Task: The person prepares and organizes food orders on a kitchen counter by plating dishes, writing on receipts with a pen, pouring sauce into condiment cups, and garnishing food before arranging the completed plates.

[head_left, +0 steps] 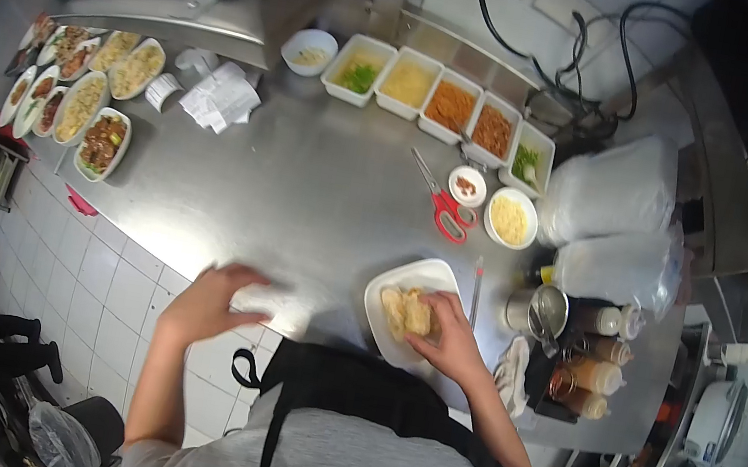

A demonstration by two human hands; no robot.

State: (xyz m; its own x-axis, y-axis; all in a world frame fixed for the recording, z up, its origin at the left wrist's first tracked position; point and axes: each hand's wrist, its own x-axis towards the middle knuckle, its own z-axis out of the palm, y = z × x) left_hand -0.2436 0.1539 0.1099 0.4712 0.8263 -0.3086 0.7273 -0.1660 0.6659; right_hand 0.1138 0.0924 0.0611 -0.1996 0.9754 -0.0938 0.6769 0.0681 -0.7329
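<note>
My right hand [452, 342] reaches into a white oval dish [428, 269] near the counter's front edge. Its thumb and fingers pinch pale golden pieces of food [402, 313], whose exact kind I cannot make out. To the left, my left hand [219, 300] hovers by the counter edge, fingers apart and holding nothing. Beyond the dish lie red-handled scissors [449, 216], a small bowl of brown bits [467, 187] and a white bowl of shredded yellow food [510, 219].
Ingredient tubs [406, 83] line the back. Filled dishes [102, 144] cluster at the far left, beside crumpled papers [221, 97]. On the right are plastic-wrapped stacks [618, 195], a metal pot [536, 310], sauce bottles [602, 377] and a white cloth [513, 376].
</note>
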